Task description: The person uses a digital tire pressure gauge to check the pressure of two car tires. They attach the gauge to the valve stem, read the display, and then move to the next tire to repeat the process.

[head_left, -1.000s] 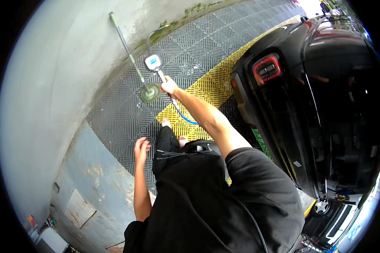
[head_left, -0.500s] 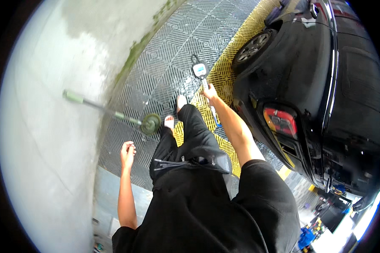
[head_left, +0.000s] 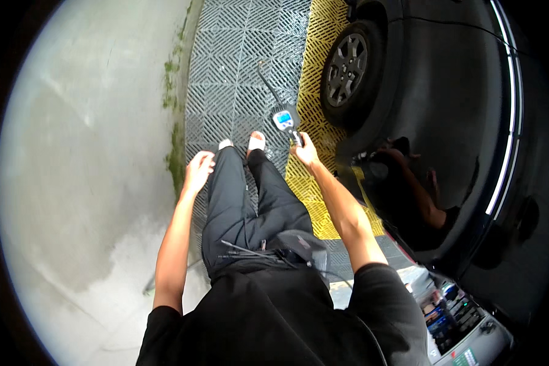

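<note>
My right hand (head_left: 305, 151) is wrapped round the grip of a digital tire pressure gauge (head_left: 285, 119), held out in front of me. Its pale face has a lit blue screen, and a short dark hose (head_left: 268, 83) runs forward from its head. My left hand (head_left: 197, 173) hangs beside my left thigh with loosely curled fingers, and nothing shows in it. Ahead and to the right is the car's wheel (head_left: 346, 68), a black tire on a dark spoked rim. It stands apart from the gauge.
A black car (head_left: 433, 116) takes up the right side. Under my feet lie grey grid floor tiles (head_left: 238, 61) with a yellow strip (head_left: 314, 177) along the car. A concrete wall (head_left: 91, 152) runs along the left. Assorted items (head_left: 451, 314) stand at the lower right.
I have walked forward along the car, so its wheel is nearer and its tail light is out of view. The green round-headed pole has dropped behind. My left hand has swung forward.
</note>
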`<state>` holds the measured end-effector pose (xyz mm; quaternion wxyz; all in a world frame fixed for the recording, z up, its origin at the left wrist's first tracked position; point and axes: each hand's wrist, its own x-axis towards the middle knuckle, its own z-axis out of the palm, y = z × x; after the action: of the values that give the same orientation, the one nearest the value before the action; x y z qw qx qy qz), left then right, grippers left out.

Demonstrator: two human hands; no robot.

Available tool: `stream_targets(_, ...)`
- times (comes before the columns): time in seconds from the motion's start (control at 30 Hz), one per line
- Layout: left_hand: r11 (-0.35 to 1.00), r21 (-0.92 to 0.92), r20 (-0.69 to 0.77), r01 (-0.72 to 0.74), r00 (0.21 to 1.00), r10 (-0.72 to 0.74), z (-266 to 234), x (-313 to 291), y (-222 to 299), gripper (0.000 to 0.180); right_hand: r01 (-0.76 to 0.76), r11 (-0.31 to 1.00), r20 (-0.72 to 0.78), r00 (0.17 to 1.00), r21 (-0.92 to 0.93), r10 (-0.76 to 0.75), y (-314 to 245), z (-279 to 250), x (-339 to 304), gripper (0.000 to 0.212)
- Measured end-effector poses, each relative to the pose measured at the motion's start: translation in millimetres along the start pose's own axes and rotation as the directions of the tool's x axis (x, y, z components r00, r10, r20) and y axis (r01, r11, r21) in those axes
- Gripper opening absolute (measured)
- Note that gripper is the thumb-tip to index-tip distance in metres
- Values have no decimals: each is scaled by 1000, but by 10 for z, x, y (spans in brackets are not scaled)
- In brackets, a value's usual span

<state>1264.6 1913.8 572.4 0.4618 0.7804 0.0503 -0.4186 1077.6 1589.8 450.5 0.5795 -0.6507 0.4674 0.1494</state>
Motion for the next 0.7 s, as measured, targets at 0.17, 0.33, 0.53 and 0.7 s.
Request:
stream_targets(0.17,980,21,352,199,916,-193,636,1723,967,39,48,996,-21,999,72,-47,-436,-132,180,55)
stream_targets(0.33,829,-306,538,468,803,-255,1449,3237,1491,67,209,970,-84,972,-120,-220,-450,-213,497,53)
stream_targets(0.53,728,-435,387,530,840,-380,2381,4934,1506,23,11,975,-207,977,-222,-58,-340,-55,1040,56)
stream_targets(0.7,852,-75,378,518,806,-456,2952,6125,1276,27,-70,963,-291,957,-259,-8,197,238,1692,58)
